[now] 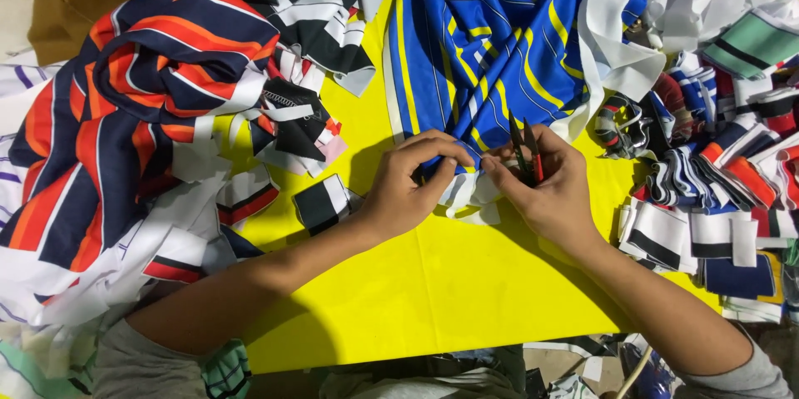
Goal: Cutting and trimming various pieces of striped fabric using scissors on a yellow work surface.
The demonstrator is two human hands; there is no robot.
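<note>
Hands meet mid yellow tabletop (433,282): left hand (408,191) curled, pinching the edge of the blue yellow-striped fabric (491,41); right hand (549,187) grips that edge plus small red-handled snips (528,153). Striped collar pieces (707,224) stacked right.

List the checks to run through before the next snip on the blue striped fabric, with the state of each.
1. Left hand pinches the edge of the blue and yellow striped fabric: ok.
2. Right hand holds the small thread snips, blades pointing away from the body: ok.
3. Fingers clear of the blades: cannot tell, the fingertips of both hands meet close together.
4. Loose thread to cut visible: cannot tell, too small.
5. Fabric rests on the yellow table: ok.
6. Space by the hands: not ok, a black and white scrap lies beside the left wrist.
</note>
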